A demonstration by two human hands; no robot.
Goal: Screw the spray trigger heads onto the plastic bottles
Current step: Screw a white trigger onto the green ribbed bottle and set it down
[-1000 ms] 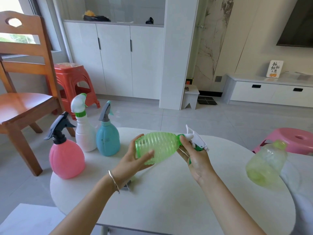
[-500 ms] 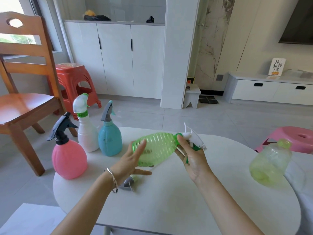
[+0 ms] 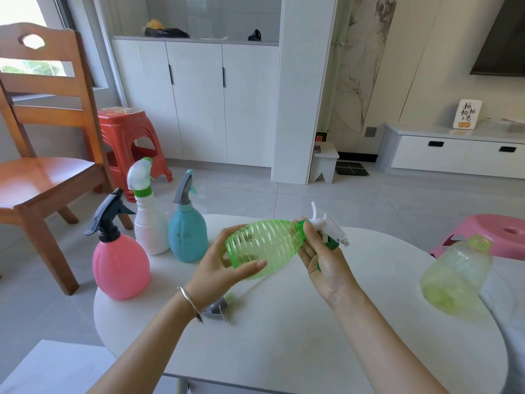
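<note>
A ribbed green bottle (image 3: 265, 245) is held sideways above the white table (image 3: 298, 345). My left hand (image 3: 218, 273) grips its round base. My right hand (image 3: 322, 265) is closed around the neck and the white-and-green trigger head (image 3: 329, 230) that sits on it. At the table's left stand a pink bottle (image 3: 120, 268) with a black head, a white bottle (image 3: 149, 223) with a white head, and a blue bottle (image 3: 187, 234) with a grey head. A pale yellow-green bottle (image 3: 457, 277) lies at the right without a trigger. A loose grey trigger head (image 3: 217, 308) lies under my left wrist.
A wooden chair (image 3: 42, 166) and a red stool (image 3: 130, 137) stand to the left of the table. A pink stool (image 3: 500, 234) stands at the right. White cabinets line the far wall.
My left hand opened off the green bottle half a second ago and now grips its base again. The right hand stays on the trigger head.
</note>
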